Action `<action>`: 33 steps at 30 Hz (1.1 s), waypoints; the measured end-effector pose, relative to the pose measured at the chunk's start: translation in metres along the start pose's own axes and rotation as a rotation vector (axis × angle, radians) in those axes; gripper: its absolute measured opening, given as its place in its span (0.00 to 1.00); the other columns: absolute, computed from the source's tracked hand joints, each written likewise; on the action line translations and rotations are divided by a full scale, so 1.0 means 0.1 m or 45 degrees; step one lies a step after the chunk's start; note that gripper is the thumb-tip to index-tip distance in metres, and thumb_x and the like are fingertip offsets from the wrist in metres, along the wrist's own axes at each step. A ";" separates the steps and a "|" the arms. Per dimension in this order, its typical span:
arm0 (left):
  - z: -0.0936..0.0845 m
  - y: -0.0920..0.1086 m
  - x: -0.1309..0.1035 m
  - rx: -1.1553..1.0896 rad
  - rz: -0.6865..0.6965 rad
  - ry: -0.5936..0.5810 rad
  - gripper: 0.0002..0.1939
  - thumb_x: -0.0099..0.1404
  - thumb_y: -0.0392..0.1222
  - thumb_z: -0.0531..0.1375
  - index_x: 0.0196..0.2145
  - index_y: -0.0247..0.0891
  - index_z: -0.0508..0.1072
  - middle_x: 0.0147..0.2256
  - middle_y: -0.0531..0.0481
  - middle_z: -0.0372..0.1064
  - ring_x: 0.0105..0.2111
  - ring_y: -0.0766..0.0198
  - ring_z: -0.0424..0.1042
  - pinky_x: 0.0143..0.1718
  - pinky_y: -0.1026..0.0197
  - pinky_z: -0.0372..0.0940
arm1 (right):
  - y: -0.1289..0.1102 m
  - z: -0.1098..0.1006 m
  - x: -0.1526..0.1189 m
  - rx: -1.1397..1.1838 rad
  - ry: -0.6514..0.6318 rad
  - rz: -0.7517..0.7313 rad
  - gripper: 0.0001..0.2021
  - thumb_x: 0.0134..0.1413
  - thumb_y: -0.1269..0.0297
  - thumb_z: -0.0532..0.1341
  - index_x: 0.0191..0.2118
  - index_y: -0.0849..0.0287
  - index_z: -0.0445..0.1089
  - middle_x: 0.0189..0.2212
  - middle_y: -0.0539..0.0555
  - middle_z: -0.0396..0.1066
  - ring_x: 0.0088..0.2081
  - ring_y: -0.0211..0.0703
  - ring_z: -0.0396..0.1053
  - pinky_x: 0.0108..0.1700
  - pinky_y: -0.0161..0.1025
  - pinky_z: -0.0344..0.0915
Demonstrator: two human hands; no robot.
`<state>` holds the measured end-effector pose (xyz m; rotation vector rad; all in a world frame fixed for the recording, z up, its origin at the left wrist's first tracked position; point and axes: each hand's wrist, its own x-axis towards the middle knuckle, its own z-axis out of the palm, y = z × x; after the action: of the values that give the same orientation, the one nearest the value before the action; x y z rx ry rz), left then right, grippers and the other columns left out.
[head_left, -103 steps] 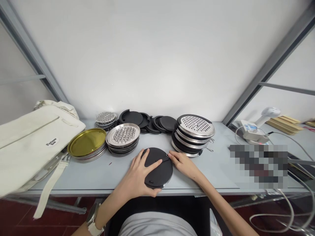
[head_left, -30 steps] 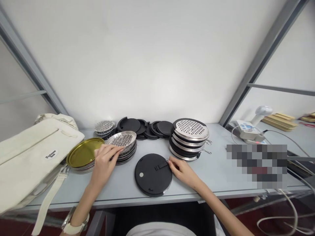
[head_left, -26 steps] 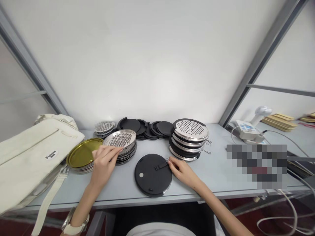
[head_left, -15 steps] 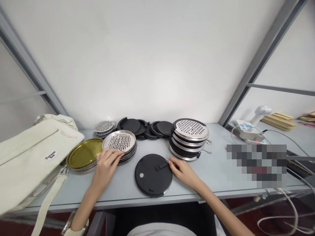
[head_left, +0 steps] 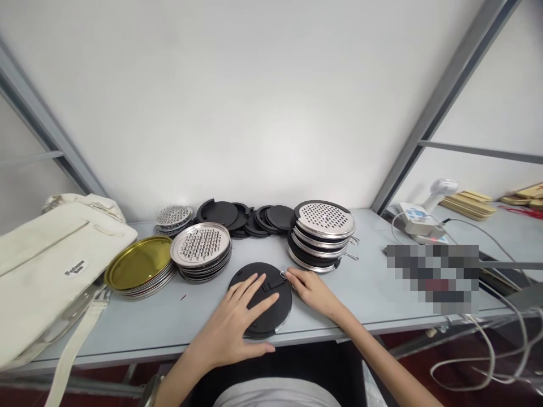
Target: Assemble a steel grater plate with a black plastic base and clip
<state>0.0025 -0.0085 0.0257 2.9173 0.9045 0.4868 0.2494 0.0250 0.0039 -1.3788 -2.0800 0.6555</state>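
Observation:
A round black disc (head_left: 278, 308) lies flat near the table's front edge, with a small metal wire loop (head_left: 283, 275) at its upper right rim. My left hand (head_left: 231, 322) is spread over the disc's left side, fingers apart; whether the palm presses on it I cannot tell. At the rim, the fingers of my right hand (head_left: 311, 289) pinch together on the wire loop. Beyond the left hand stands a stack of round metal grater plates (head_left: 201, 244). Past the right hand rises a stack of grater plates in black holders (head_left: 326, 220), with wire loops sticking out on its right.
Gold-coloured round plates (head_left: 142, 261) are stacked at left, beside a cream bag (head_left: 55, 265). Black round holders (head_left: 218, 213) and smaller perforated discs (head_left: 173, 216) line the wall. A white device with a cable (head_left: 422, 220) and wooden boards (head_left: 469, 204) are at right.
My left hand has left the grater stack and come down and right over the black disc, its fingers now spread. My right hand stays at the wire loop. The view has shifted slightly.

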 end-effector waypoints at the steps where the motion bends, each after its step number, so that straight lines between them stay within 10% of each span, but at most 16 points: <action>1: 0.02 0.00 0.01 0.008 -0.002 -0.003 0.41 0.58 0.57 0.62 0.64 0.49 0.50 0.66 0.44 0.39 0.63 0.44 0.46 0.58 0.42 0.52 | 0.00 0.00 0.01 0.008 -0.009 0.002 0.18 0.66 0.58 0.43 0.25 0.56 0.52 0.20 0.46 0.56 0.25 0.38 0.57 0.29 0.34 0.51; 33: 0.30 0.08 0.05 0.165 -0.152 0.141 0.40 0.55 0.51 0.66 0.62 0.49 0.55 0.64 0.43 0.45 0.62 0.44 0.49 0.57 0.43 0.57 | -0.11 -0.07 0.07 -0.171 -0.070 0.090 0.16 0.65 0.61 0.44 0.24 0.56 0.54 0.19 0.47 0.57 0.23 0.39 0.58 0.28 0.34 0.50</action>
<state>0.0204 -0.0112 -0.0006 2.9514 1.1591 0.6089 0.2451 0.0281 0.0176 -1.5300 -2.1612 0.5982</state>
